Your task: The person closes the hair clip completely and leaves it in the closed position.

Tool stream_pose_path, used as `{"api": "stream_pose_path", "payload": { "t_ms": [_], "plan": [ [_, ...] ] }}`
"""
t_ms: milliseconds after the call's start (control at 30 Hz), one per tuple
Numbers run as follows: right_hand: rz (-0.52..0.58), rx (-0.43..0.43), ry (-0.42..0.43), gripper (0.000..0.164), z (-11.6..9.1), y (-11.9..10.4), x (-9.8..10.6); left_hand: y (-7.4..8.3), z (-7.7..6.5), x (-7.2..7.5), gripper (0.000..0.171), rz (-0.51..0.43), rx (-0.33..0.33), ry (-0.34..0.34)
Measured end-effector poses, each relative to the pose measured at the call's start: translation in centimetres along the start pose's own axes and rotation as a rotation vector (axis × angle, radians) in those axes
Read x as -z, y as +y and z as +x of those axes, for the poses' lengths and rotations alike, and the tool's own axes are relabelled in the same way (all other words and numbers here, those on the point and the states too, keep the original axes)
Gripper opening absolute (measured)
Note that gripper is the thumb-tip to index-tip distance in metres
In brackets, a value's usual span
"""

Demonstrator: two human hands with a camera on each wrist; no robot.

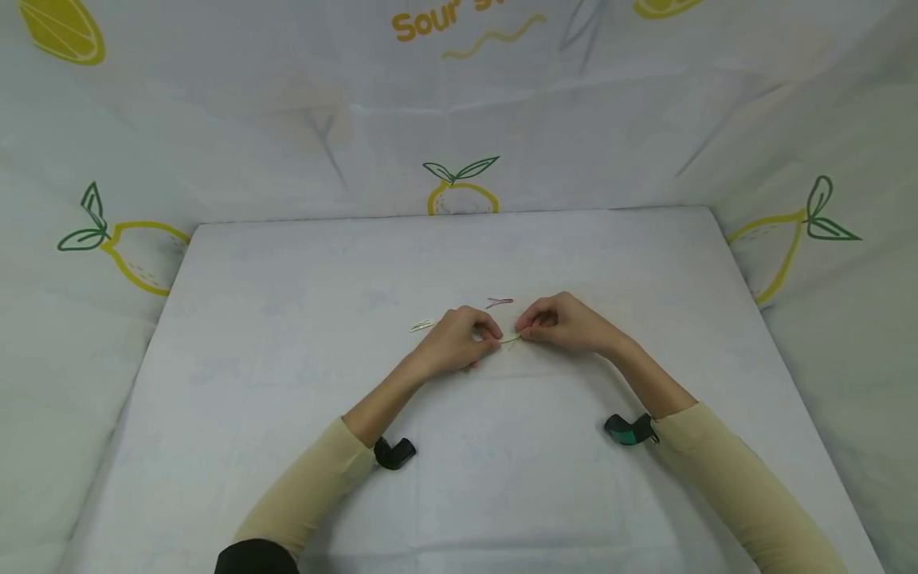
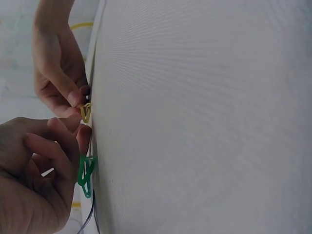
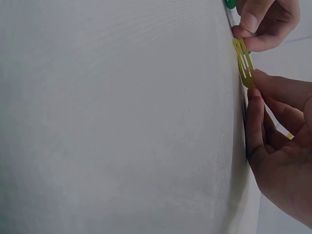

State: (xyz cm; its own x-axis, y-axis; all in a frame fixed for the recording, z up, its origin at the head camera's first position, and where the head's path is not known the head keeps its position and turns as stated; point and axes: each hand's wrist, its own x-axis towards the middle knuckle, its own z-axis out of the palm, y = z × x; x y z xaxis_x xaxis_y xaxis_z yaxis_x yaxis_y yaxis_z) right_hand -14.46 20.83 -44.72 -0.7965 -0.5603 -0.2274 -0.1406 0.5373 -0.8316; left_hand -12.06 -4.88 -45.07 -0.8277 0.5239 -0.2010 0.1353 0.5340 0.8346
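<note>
A slim yellow snap hair clip spans the small gap between the two hands, close over the white tabletop. My right hand pinches one end of it between thumb and fingertips. At its other end, the thumb and a finger of my left hand pinch the tip. The clip's parts stand apart in a narrow V in the left wrist view. Beside the left fingers in that view shows a green hair clip; the left hand hides that spot in the head view.
A pale hair clip lies left of the left hand. Beyond the hands lies a reddish hair clip. The white-covered table meets cloth walls with lemon prints at the back and sides. Dark wrist cameras hang by both sleeves.
</note>
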Motion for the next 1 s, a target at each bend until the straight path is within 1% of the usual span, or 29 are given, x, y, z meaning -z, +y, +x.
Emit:
{"api": "stream_pose_path", "payload": {
  "t_ms": [233, 367, 533, 700, 833, 1000],
  "plan": [
    [-0.004, -0.007, 0.008, 0.012, 0.2, 0.2, 0.0, 0.5, 0.2, -0.2, 0.007, 0.011, 0.022, -0.008],
    [0.0, -0.016, 0.014, 0.012, 0.1, 0.2, 0.0, 0.6, 0.3, -0.5, 0.005, 0.033, 0.036, -0.004],
    [-0.008, 0.003, 0.017, 0.011, 0.2, 0.2, -0.2, 0.8, 0.4, -0.7, 0.004, 0.061, 0.048, 0.012],
    [-0.027, 0.015, 0.026, 0.011, 0.1, 0.2, -0.3, 1.1, 0.4, -0.9, 0.005, 0.066, 0.063, 0.024],
    [-0.024, 0.003, 0.03, 0.011, 0.0, 0.3, -0.3, 1.1, 0.4, -0.9, 0.006, 0.077, 0.062, 0.028],
    [-0.025, 0.0, 0.048, 0.011, -0.2, 0.3, -0.4, 1.0, 0.4, -0.9, 0.008, 0.088, 0.041, 0.034]
  ]
}}
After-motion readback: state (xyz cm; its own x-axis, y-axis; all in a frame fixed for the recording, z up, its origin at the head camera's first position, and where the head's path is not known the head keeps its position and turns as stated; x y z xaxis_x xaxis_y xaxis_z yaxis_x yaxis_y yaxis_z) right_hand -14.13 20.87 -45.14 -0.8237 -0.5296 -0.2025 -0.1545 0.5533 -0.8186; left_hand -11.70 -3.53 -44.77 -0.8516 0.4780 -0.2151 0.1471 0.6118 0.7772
